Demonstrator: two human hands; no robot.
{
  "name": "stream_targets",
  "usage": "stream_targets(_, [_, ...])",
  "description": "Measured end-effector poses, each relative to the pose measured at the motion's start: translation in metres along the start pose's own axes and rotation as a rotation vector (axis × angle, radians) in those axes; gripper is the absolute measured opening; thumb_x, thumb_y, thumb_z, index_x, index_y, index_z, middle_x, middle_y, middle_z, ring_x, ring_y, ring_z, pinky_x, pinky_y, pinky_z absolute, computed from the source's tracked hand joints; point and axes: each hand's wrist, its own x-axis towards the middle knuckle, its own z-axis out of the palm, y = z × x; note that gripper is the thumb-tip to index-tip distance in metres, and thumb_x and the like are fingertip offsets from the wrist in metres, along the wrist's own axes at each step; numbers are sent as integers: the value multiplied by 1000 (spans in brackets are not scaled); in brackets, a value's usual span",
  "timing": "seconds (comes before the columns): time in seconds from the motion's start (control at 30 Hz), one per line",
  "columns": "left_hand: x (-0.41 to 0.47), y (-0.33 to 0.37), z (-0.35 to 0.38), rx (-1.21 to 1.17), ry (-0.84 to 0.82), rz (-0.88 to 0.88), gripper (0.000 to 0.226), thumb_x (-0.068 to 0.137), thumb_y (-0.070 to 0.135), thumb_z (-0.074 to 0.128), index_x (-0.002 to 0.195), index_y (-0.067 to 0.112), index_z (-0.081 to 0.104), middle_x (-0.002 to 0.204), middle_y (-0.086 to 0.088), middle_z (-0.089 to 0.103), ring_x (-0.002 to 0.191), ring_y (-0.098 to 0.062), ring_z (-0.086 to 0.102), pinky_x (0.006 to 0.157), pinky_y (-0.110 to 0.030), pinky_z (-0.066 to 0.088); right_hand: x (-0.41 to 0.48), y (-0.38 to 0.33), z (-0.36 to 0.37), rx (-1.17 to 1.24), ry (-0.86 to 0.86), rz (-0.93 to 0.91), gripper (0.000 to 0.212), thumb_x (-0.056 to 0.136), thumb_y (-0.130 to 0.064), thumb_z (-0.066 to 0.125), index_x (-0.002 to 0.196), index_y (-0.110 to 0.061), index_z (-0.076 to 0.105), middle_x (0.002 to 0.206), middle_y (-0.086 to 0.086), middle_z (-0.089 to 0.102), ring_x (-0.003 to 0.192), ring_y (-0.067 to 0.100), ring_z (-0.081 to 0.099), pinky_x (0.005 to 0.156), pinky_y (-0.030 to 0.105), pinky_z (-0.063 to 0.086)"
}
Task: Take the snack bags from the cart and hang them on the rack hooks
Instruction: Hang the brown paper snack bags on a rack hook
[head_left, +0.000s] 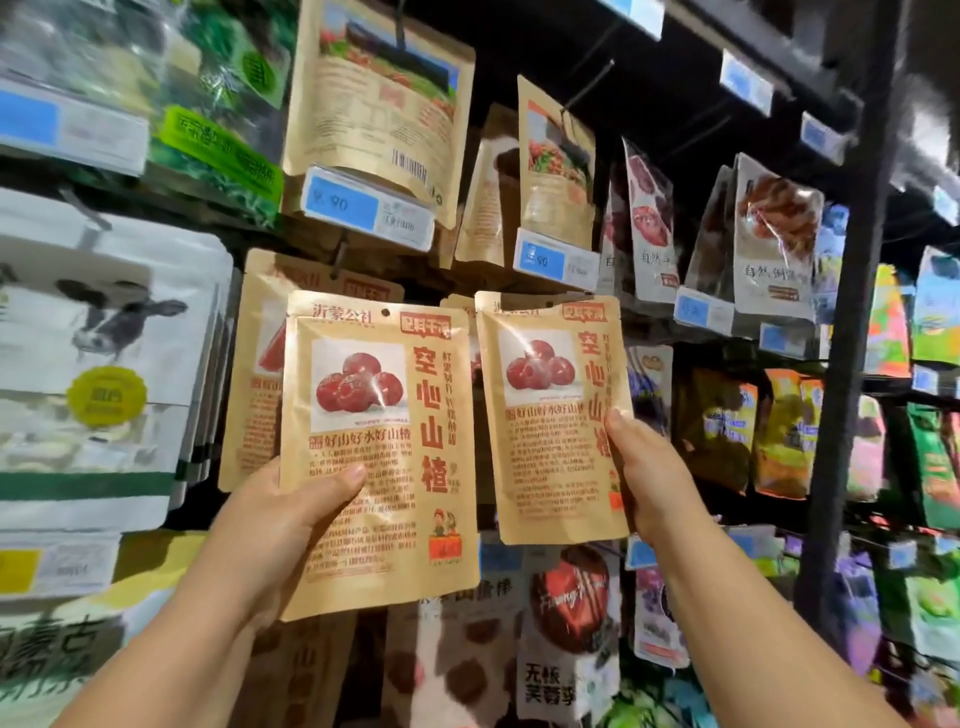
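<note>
My left thumb (349, 475) lies across the front of the left snack bag (379, 415), a kraft pack printed with red hawthorn fruit. It pinches the lower left edge against fingers tucked behind, out of sight, so my left hand (283, 525) holds the pack upright. My right thumb (619, 422) presses the right edge of the matching right snack bag (545, 431), and my right hand (652, 483) grips it from that side, its other fingers likewise hidden behind the pack. The two bags stand side by side in front of the rack, their inner edges just apart with a narrow gap between. The hang hole (385, 312) near the top of the left snack bag sits below a rack hook (340, 254), not on it. Behind it hang more of the same kraft bags (257, 364), mostly covered. White cow-print pouches (104, 338) crowd close on the left, and a black upright post (852, 312) stands well apart on the right. Blue price tags (363, 208) jut out above both bags. I cannot make out a hole on the right snack bag, and much of the surrounding print is blurred.
</note>
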Motion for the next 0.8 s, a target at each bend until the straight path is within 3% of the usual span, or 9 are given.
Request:
stream_targets(0.1, [-4,0,2,12,4,23,27,77,17,68,103,14,68,92,-9,76,79,-27,74,73,-44,56,2,3,1,1,-30,9,34,102,-32,46,113,-7,66,105,13,74,97,29,71,78,41,56])
stream_targets(0.27, [-9,1,9,9,12,23,26,78,16,69,104,13,68,90,-10,76,78,-28,73,68,-42,56,4,4,-1,16,-32,-2,32,102,-30,46,109,-7,67,105,14,74,96,29,71,81,44,56])
stream_targets(0.37, [-10,2,11,43,2,23,40,68,20,81,105,14,68,91,-9,76,80,-29,73,73,-45,56,7,2,-1,6,-31,-6,29,101,-30,48,105,-11,69,103,12,74,96,29,71,85,47,56])
stream_targets(0.57, [-11,-2,10,75,43,17,25,80,19,70,105,16,69,94,-9,75,84,-31,73,84,-53,54,10,7,-1,97,-68,25,32,102,-28,46,114,-6,66,109,16,72,102,32,69,89,49,54])
stream_targets(0.8, [-14,-4,15,56,67,-2,21,83,14,68,104,13,68,90,-11,75,80,-31,73,76,-47,56,16,8,0,199,-101,58,31,103,-28,41,115,-10,65,101,10,73,93,25,71,76,40,55])
